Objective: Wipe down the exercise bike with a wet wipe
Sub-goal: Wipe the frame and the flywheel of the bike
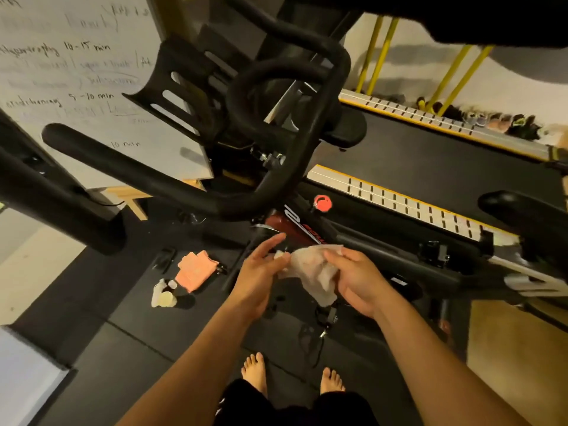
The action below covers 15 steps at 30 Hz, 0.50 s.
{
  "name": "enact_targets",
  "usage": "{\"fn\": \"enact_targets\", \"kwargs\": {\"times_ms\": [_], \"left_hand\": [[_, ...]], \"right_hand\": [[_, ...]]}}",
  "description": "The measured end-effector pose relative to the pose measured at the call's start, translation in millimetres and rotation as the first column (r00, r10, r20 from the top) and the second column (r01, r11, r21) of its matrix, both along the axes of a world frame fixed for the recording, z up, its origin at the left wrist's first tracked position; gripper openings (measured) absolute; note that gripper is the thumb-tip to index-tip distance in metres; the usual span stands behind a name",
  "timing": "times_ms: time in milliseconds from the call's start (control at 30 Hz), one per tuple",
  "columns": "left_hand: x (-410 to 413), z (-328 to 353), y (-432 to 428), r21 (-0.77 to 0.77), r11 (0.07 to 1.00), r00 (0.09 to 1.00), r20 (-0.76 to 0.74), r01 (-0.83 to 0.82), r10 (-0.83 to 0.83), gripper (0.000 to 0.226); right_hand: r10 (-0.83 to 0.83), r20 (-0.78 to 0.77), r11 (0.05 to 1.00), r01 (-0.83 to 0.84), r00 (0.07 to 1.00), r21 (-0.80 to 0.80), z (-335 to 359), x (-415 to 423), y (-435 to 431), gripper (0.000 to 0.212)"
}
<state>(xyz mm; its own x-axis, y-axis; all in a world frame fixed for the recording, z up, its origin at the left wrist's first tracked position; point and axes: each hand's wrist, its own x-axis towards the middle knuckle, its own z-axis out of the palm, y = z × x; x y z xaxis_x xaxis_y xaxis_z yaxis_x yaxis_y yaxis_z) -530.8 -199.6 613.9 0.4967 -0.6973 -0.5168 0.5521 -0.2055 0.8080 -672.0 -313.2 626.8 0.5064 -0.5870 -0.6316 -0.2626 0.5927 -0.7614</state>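
Over the dark floor mat (123,333), the exercise bike (153,176) is standing close in front of the person, its black handlebars looping across the upper middle of the view and its red-and-black frame running down beneath them. Beside the bike, on the right, a treadmill (430,155) is lying with its black belt and yellow-edged side rails running away at an angle. Behind the handlebars on the left, a whiteboard (76,72) is carrying handwritten notes, mostly too faint to read.

Both bare forearms are reaching forward from the near edge of the floor, meeting below the handlebars. The right hand (356,281) is gripping the wet wipe (310,269) with fingers curled round its right side. The left hand (261,278) is pinching the wipe's left corner with the thumb, the longer fingers lying nearly straight. The wipe is hanging crumpled between the two hands, clear of the handlebars and over the lower frame; contact with the frame cannot be told.

On the floor left of the hands, a pink cloth (196,270) is lying folded, with a small cluster of bottles (164,295) just beside it. A red knob (322,203) is showing on the frame above the hands. Two bare feet (255,373) are standing on the mat at the near edge.
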Motion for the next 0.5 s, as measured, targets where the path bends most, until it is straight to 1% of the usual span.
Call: {"fn": "enact_targets", "kwargs": {"times_ms": [67,100,167,233,267,300,367,400,433,500], "left_hand": [[14,2,4,0.013,0.999,0.989,0.139,0.047,-0.048,0.027],[20,2,5,0.016,0.998,0.98,0.187,0.066,-0.068,0.025],[31,0,5,-0.002,0.992,0.962,0.247,0.122,-0.118,0.024],[37,1,3,-0.008,0.987,0.943,0.297,0.158,-0.149,0.024],[40,-1,1,-0.004,0.985,0.936,0.312,0.17,-0.16,0.024],[42,-3,1,0.008,0.983,0.926,0.335,0.182,-0.174,0.023],[45,-5,0,0.086,0.972,0.871,0.433,0.217,-0.233,0.019],[45,-6,-1,0.124,0.965,0.841,0.474,0.229,-0.261,0.018],[45,-7,-2,0.143,0.962,0.825,0.495,0.234,-0.274,0.016],[43,-6,-6,0.134,0.963,0.804,0.53,0.235,-0.27,0.011]], "right_hand": [[-0.083,-0.118,0.991,0.069,0.99,-0.119,0,14,7,0.02],[-0.138,-0.165,0.977,0.106,0.977,-0.188,-2,19,10,0.028],[-0.225,-0.159,0.945,0.176,0.961,-0.275,-4,26,16,0.037],[-0.24,-0.112,0.927,0.193,0.964,-0.323,-1,28,21,0.035],[-0.217,-0.098,0.924,0.172,0.971,-0.342,2,28,24,0.032],[-0.164,-0.121,0.923,0.109,0.979,-0.368,4,27,26,0.03],[-0.026,-0.25,0.89,-0.091,0.968,-0.447,7,26,30,0.033],[0.0,-0.323,0.86,-0.165,0.946,-0.483,7,25,32,0.034],[-0.011,-0.381,0.832,-0.203,0.924,-0.516,5,24,33,0.03],[-0.1,-0.409,0.801,-0.171,0.907,-0.574,4,22,34,0.016]]}}
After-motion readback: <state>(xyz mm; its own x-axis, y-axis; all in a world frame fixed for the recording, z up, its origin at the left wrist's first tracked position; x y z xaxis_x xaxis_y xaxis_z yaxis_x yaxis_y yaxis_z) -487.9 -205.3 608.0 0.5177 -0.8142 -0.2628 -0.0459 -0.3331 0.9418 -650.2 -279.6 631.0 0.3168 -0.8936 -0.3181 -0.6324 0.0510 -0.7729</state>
